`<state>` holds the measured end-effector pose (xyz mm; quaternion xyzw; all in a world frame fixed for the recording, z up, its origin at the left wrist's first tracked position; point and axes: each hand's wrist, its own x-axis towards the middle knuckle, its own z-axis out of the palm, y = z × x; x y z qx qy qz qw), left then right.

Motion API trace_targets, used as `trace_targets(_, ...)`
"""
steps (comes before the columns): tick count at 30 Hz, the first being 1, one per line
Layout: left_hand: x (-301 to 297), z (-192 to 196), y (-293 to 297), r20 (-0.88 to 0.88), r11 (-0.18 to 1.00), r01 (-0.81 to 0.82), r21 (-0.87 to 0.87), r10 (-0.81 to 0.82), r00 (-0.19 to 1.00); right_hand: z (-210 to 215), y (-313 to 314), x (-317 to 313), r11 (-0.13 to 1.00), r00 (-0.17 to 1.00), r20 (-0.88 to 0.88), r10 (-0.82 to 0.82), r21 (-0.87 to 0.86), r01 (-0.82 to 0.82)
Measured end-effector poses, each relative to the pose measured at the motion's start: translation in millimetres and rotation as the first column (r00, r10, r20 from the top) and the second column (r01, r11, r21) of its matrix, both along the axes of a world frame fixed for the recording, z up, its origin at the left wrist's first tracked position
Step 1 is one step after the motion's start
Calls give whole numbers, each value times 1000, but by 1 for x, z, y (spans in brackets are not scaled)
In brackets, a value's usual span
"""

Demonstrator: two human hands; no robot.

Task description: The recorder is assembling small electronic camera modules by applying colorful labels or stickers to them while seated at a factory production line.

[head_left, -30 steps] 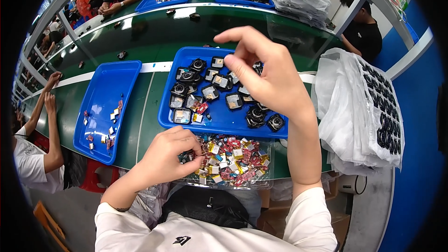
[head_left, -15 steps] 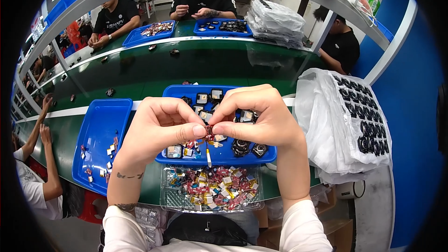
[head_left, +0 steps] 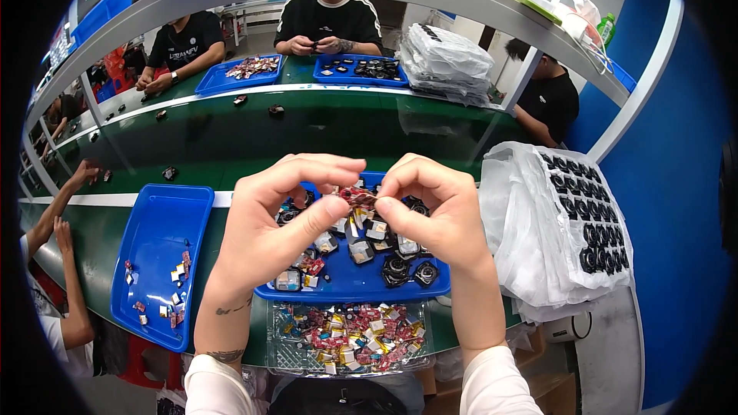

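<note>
My right hand [head_left: 432, 211] pinches a small red circuit board [head_left: 357, 197] between thumb and fingertips, above a blue tray [head_left: 361, 292]. On the other side of the board is my left hand [head_left: 280, 219], its thumb and fingers spread apart; whether the thumb tip touches the board is hard to see. Black square cases [head_left: 361, 252] with pale inserts and round black housings [head_left: 396, 269] lie in that tray. Closer to me, a clear plastic tray [head_left: 270, 350] holds a heap of red boards with white and yellow pieces.
To the left, another blue tray [head_left: 150, 227] holds a few boards. A stack of white wrapped sheets [head_left: 503, 223] with black round parts stands at right. Beyond runs a green conveyor [head_left: 330, 127] with scattered small parts. People work across it, and another person's arms [head_left: 73, 261] show at left.
My left hand's fingers have parted from the board, which both hands pinched before. The board now stays in my right hand. The view has shifted slightly.
</note>
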<state>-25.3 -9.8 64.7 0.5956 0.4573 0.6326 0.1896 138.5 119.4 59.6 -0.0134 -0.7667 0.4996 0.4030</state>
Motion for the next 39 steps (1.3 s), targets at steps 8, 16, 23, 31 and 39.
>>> trace_targets(8, -8, -3, 2, -258, 999, -11, -46, -1, 966, -7, 10, -3, 940, 974, 19, 226, -265, -213)
trace_targets(16, -13, -6, 9, 380, 995, 43, -88, -6, 925, -7, 15, 3, 959, 981, -14, 195, -208, -194)
trace_targets(23, -13, -4, 5, -344, 896, 159, -415, -316, 884, -7, 17, 0, 971, 998, 39, 48, -238, -37)
trace_targets(31, -20, -8, 14, -200, 967, -20, -255, -32, 979, -9, 5, -11, 934, 954, 204, 220, -326, -146)
trace_targets(39, -23, -13, 16, -79, 976, -28, -217, 11, 997, -15, 11, -12, 997, 999, 37, 33, -66, -30)
